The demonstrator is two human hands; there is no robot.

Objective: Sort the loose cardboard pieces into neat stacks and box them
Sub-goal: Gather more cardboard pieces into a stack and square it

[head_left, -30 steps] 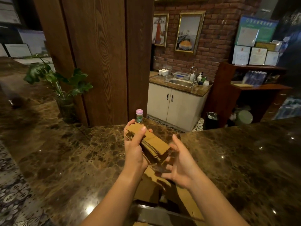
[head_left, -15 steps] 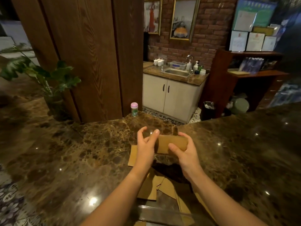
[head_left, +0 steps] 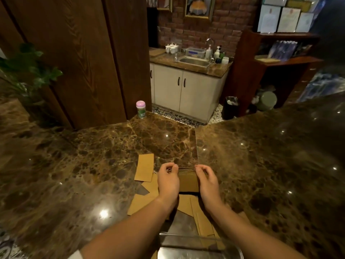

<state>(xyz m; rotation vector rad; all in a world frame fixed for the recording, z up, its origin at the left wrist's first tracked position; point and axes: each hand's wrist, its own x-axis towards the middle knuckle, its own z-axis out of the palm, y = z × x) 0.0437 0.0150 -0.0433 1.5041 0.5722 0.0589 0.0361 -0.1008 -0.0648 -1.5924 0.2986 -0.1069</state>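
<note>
A stack of cardboard pieces point(head_left: 188, 181) was held on edge above the marble bench point(head_left: 93, 165), its left end pinched in the grip of the left hand point(head_left: 168, 181) and its right end in that of the right hand point(head_left: 207, 183); both ends were hidden by curled fingers. Loose cardboard pieces point(head_left: 144, 170) lay scattered beneath, partly covered by the forearms; a clear container point(head_left: 199, 245) was cut off at the lower edge, its contents hard to make out.

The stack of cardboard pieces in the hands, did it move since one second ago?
Yes. The cardboard stack, gripped by left hand and right hand, went down toward the marble counter, farther from the pink-capped bottle.
</note>
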